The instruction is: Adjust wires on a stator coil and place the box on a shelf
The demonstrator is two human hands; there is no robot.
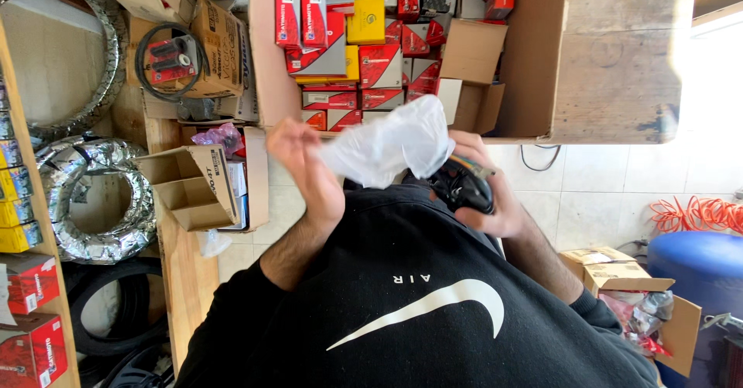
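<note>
Pinching a crumpled, translucent white plastic bag (pixel 389 146) between its closed fingers, the left hand (pixel 303 164) is raised in front of the person's chest, and the bag billows out to the right, touching the right hand (pixel 489 194). That right hand is closed around a small black part with coloured wires (pixel 462 184), held just under the bag's lower edge and against the black sweatshirt (pixel 418 303). Behind both hands stands a large open cardboard box (pixel 534 55) packed with red, white and yellow cartons (pixel 364 47). To the left, a smaller open cardboard box (pixel 190 187) rests on a wooden surface (pixel 186 280), near foil-wrapped tyres (pixel 97 198). An orange coiled hose (pixel 696 214) lies on the tiled floor at right.
</note>
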